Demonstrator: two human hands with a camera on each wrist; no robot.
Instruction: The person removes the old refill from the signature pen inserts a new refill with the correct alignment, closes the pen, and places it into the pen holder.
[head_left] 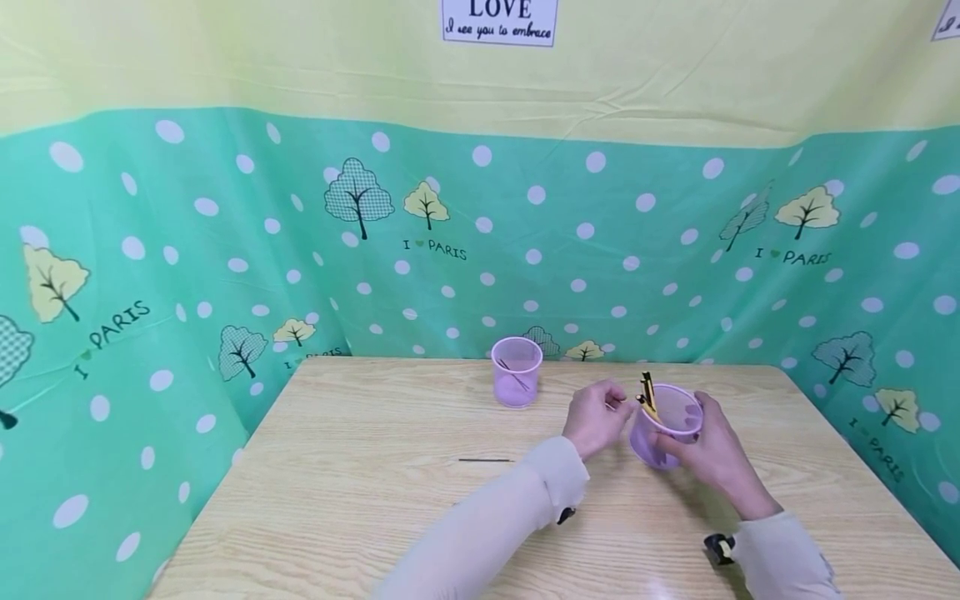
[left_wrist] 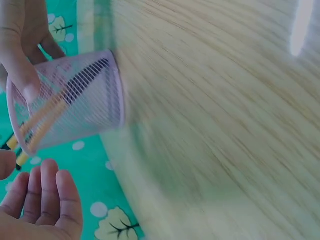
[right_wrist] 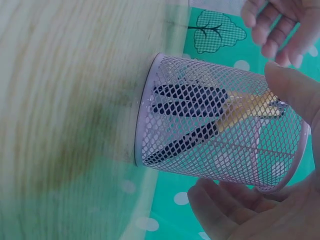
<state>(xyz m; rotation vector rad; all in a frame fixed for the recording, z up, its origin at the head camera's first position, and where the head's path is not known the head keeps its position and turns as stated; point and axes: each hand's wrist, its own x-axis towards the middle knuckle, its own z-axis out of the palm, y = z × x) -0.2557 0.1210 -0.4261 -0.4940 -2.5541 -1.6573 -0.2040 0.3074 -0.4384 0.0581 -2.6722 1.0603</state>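
Note:
My right hand (head_left: 712,454) grips a purple mesh pen cup (right_wrist: 215,155), thumb on one side and fingers on the other. Inside the cup lean several yellow-and-black pens (right_wrist: 192,110), their tips poking past the rim. Just left of that rim is my left hand (head_left: 596,417), its fingers (left_wrist: 50,195) loosely bent and nothing visibly held in them. A thin dark rod (head_left: 486,460) lies on the table, left of both hands. Whether the gripped cup's base touches the table, I cannot tell.
A second purple mesh cup (head_left: 516,396) stands near the table's back edge, with thin dark rods (head_left: 516,377) leaning inside. The light wood table (head_left: 360,500) is enclosed at the back and sides by a green-and-yellow patterned curtain (head_left: 510,275).

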